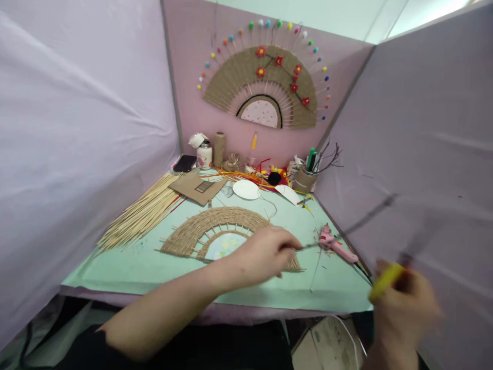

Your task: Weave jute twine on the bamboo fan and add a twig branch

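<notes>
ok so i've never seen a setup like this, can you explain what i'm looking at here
There is no machine here, just a person working bare-handed. The single picture comes from a camera worn on the head, looking forward and down. The left hand, hiding part of a woven fan, holds a thin dark stick. The right hand, near the right front corner of the pale green table, grips a blurred yellow-handled tool, perhaps scissors. On the table lie that fan, a bundle of pale sticks, brown cardboard, white paper pieces and a pink glue gun. Another fan with red flowers is on the back wall.
</notes>
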Demonstrator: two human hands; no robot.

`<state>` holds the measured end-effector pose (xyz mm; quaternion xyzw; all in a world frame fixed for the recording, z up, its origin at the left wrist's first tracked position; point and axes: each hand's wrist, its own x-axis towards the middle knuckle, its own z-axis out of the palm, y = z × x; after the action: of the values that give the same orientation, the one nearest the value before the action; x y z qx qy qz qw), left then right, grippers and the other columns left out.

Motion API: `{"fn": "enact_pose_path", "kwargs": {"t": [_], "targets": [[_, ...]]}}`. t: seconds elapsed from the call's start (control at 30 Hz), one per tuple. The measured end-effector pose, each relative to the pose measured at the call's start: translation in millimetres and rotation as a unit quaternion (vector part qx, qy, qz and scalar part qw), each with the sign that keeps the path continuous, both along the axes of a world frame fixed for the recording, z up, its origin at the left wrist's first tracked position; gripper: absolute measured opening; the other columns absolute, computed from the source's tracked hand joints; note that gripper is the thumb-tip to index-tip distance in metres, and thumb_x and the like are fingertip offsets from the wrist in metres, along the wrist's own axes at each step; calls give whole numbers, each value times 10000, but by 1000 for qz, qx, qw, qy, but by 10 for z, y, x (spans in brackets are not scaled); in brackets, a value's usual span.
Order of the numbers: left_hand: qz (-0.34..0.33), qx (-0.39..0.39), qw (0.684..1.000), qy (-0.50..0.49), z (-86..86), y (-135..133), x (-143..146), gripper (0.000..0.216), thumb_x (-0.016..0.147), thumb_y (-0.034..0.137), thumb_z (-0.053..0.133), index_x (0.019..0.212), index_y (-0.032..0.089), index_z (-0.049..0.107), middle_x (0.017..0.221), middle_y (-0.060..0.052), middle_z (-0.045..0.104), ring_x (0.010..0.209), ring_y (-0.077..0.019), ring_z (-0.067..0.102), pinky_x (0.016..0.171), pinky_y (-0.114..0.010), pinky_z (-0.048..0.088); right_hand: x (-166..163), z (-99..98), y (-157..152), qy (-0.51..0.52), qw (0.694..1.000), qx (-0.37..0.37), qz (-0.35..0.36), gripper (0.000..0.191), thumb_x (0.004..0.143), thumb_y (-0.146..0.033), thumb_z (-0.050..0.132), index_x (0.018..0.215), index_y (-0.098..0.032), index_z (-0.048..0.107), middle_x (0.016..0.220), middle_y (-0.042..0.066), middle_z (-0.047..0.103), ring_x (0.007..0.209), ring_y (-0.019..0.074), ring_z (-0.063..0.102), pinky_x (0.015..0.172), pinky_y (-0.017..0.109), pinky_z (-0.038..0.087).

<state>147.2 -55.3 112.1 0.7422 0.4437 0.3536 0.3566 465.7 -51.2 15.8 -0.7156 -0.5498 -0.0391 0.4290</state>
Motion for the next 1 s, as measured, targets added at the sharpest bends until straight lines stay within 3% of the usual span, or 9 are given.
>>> {"fn": "enact_pose_path", "kwargs": {"t": [0.1, 0.13, 0.33, 0.53, 0.63, 0.77, 0.9, 1.0], "targets": [[91, -83, 992, -14, -235, 134, -299, 269, 824, 225, 494, 1006, 197, 690, 1099, -54, 650, 551, -98, 608, 552, -258, 518, -587, 100, 655, -69, 973, -220, 17, 450, 826, -517, 467, 984, -144, 663, 819, 145, 681, 732, 276, 617, 571, 320, 397], [111, -100, 988, -26, -298, 167, -371, 267, 826, 244, 502, 1012, 196, 687, 1103, -54, 647, 529, -89, 601, 526, -249, 516, -737, 125, 834, -107, 960, -256, 28, 456, 838, -522, 435, 961, -148, 666, 822, 154, 685, 755, 282, 622, 588, 320, 384], [177, -119, 973, -86, -477, 294, -589, 236, 789, 209, 559, 977, 151, 689, 1035, -72, 668, 743, -146, 628, 532, -238, 566, -1115, 120, 1447, -233, 911, -320, 113, 358, 851, -366, 455, 1009, -94, 626, 947, 202, 682, 913, 289, 633, 715, 321, 393], [205, -103, 968, -101, -598, 470, -715, 220, 778, 170, 563, 956, 145, 691, 969, -60, 694, 781, -147, 632, 678, -289, 582, -1259, 11, 1739, -248, 888, -360, 142, 250, 814, -251, 542, 980, -89, 636, 1007, 201, 672, 935, 278, 636, 715, 308, 407], [215, -96, 968, -86, -664, 534, -753, 223, 763, 155, 568, 944, 152, 698, 949, -57, 704, 771, -152, 636, 705, -301, 570, -1154, 19, 1728, -250, 892, -340, 161, 262, 850, -283, 499, 954, -99, 654, 1017, 190, 668, 935, 266, 631, 722, 304, 411], [236, -78, 966, -73, -750, 578, -767, 237, 744, 174, 583, 948, 148, 701, 949, -70, 708, 769, -174, 644, 701, -320, 565, -633, 46, 1591, -221, 928, -273, 128, 312, 865, -257, 454, 1060, -104, 642, 1025, 175, 673, 933, 234, 631, 721, 277, 420], [247, -89, 959, -110, -849, 613, -745, 240, 723, 207, 588, 926, 141, 699, 956, -77, 706, 785, -188, 658, 694, -330, 569, -83, -7, 1380, -228, 914, -309, 131, 396, 834, -368, 530, 1106, -104, 644, 1060, 179, 672, 937, 274, 630, 713, 300, 434], [251, -102, 953, -137, -909, 635, -723, 252, 698, 247, 613, 910, 138, 695, 955, -80, 704, 792, -196, 661, 707, -348, 571, 50, -85, 1279, -232, 904, -328, 143, 433, 861, -405, 503, 1140, -100, 631, 1110, 183, 654, 987, 285, 613, 768, 314, 427]]}}
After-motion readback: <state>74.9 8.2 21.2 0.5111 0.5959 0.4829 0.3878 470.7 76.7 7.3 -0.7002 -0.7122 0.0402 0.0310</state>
